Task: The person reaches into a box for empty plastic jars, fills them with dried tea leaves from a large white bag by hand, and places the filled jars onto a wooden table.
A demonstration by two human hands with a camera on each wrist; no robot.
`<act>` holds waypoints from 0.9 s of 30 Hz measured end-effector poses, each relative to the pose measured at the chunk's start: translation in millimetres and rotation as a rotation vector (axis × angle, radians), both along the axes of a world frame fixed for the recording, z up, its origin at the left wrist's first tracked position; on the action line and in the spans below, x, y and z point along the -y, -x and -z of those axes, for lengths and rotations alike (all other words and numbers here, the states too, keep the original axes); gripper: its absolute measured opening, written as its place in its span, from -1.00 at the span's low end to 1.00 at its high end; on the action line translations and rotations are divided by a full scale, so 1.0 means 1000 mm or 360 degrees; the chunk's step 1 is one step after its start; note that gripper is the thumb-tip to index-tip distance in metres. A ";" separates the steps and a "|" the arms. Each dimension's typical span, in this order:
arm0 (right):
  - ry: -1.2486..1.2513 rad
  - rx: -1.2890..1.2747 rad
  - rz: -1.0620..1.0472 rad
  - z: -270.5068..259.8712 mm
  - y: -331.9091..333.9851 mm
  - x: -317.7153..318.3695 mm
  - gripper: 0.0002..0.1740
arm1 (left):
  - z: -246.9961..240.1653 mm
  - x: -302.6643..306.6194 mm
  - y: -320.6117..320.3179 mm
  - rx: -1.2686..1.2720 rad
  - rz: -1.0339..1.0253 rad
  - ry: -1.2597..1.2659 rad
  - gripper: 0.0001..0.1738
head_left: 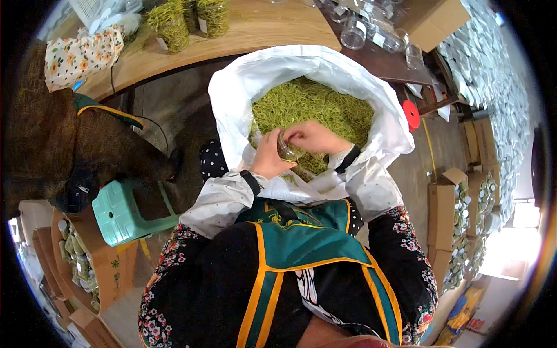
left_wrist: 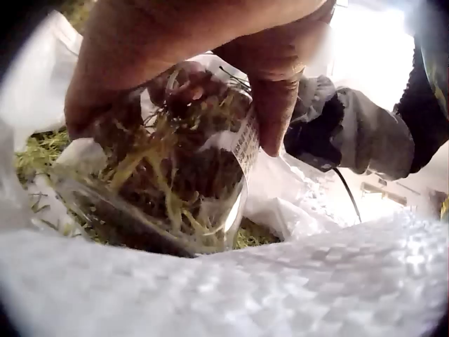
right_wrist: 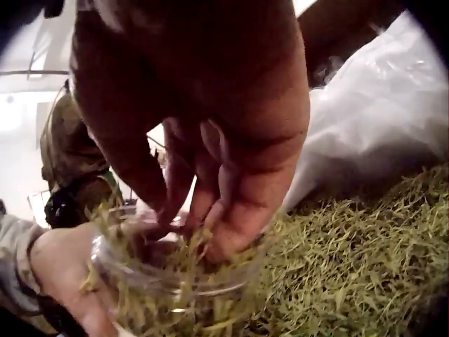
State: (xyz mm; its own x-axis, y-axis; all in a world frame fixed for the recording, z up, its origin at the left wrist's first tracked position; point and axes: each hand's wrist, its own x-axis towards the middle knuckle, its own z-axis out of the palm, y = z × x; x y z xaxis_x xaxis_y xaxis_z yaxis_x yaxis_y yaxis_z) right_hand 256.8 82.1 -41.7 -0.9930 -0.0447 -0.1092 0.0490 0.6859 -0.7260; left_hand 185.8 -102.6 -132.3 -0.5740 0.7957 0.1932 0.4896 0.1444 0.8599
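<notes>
My left hand (head_left: 268, 156) grips a clear jar (head_left: 286, 149) tilted over the mouth of a big white sack (head_left: 228, 95). Loose green dried strands (head_left: 313, 101) fill the sack. In the left wrist view, the jar (left_wrist: 200, 203) has a printed label and thin strands inside. My right hand (head_left: 319, 138) dips its bunched fingers into the jar's mouth. The right wrist view shows those fingertips pinching strands (right_wrist: 186, 260) just within the clear rim; the ends of some fingers are hidden there.
Strand-filled jars (head_left: 168, 29) stand on the wooden table (head_left: 261, 26) ahead. Clear jars (head_left: 354, 32) lie on a dark table at the right. A green stool (head_left: 119, 214) and another person (head_left: 52, 139) are to the left. Cardboard boxes (head_left: 444, 203) line the right side.
</notes>
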 end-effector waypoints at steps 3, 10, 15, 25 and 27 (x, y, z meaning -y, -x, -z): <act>-0.0116 -0.0069 0.0314 0.009 0.032 -0.041 -0.72 | -0.002 0.011 0.006 0.0038 -0.0137 -0.0042 0.19; -0.0964 -0.0429 0.0433 0.095 0.139 -0.122 -0.34 | -0.001 0.029 0.014 0.0126 -0.0094 0.0178 0.23; -0.0920 -0.0463 0.0205 0.120 0.197 -0.137 -0.30 | 0.015 0.028 0.015 0.0219 -0.0054 0.0159 0.21; -0.0924 -0.0161 0.0203 0.095 0.152 -0.140 -0.29 | -0.003 0.030 0.007 0.0322 0.0028 0.0177 0.16; -0.0839 -0.0146 0.0201 0.083 0.131 -0.139 -0.29 | -0.008 0.033 0.007 0.0451 0.0138 0.0216 0.21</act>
State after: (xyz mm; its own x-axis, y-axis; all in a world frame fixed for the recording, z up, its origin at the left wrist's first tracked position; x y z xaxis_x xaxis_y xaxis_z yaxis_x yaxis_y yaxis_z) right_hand 125.6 220.7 -125.2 -0.9936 0.1127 0.0027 0.1070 0.9508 -0.2908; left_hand 179.0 -135.3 -124.8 -0.5186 0.8516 -0.0758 0.2493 0.2354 0.9394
